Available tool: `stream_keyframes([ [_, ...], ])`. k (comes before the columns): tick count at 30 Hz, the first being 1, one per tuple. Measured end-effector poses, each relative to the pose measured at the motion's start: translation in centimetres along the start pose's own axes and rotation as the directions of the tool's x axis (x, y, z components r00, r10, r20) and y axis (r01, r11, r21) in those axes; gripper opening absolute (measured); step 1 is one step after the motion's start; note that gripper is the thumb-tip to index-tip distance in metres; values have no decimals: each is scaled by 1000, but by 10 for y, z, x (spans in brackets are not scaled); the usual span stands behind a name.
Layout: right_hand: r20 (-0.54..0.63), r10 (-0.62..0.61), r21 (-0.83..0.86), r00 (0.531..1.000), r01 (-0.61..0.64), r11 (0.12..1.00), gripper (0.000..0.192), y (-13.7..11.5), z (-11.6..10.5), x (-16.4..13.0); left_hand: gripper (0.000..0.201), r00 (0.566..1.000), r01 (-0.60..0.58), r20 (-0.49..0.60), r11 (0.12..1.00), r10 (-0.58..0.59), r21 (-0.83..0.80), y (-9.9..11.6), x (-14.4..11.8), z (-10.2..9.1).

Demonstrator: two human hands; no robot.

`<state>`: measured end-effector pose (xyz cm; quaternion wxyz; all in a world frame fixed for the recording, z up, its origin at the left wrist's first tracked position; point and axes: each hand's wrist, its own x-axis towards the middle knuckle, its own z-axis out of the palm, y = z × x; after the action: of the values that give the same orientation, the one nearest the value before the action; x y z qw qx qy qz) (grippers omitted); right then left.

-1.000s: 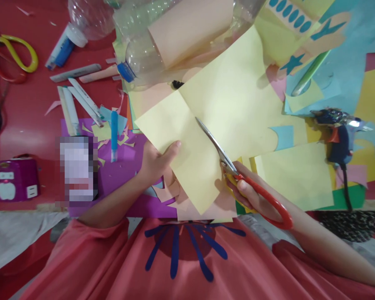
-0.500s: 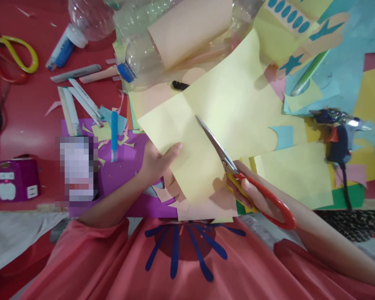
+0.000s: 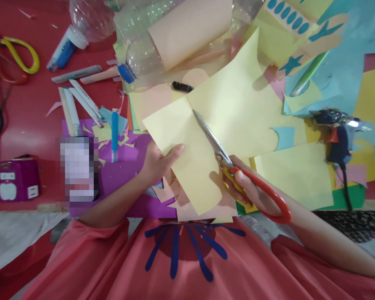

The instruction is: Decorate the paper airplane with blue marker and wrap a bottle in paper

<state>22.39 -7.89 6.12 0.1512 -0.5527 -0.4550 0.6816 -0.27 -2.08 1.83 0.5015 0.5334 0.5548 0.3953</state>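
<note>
My left hand (image 3: 158, 163) pinches the near left edge of a pale yellow paper sheet (image 3: 234, 108), thumb on top. My right hand (image 3: 248, 189) grips red and yellow handled scissors (image 3: 237, 171), whose steel blades lie on the sheet along a cut that runs from its near edge toward the middle. The blade tip rests close to the sheet's centre crease. The strip left of the cut hangs down over pink paper scraps (image 3: 175, 196) by my lap.
Clear plastic bottles (image 3: 143, 58) with a rolled peach sheet (image 3: 187, 29) lie at the back. A glue gun (image 3: 339, 139) rests on coloured papers at right. Glue sticks (image 3: 78, 100), yellow scissors (image 3: 17, 56), a blue cutter (image 3: 114, 135) and a purple socket block (image 3: 15, 179) sit on the red table at left.
The scissors have advanced up along the cut, tip now farther into the sheet. The yellow sheet has shifted slightly right and its far corner has curled up.
</note>
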Motion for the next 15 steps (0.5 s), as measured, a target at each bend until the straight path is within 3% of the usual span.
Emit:
stream_keyframes([
  [8,2,23,-26,1000,-23,999,65,-3,2,1,40,1000,26,8,999,-26,-35,1,1,0],
  [15,-16,-8,0,1000,8,1000,60,4,2,2,59,999,41,20,997,-39,-68,2,3,1],
])
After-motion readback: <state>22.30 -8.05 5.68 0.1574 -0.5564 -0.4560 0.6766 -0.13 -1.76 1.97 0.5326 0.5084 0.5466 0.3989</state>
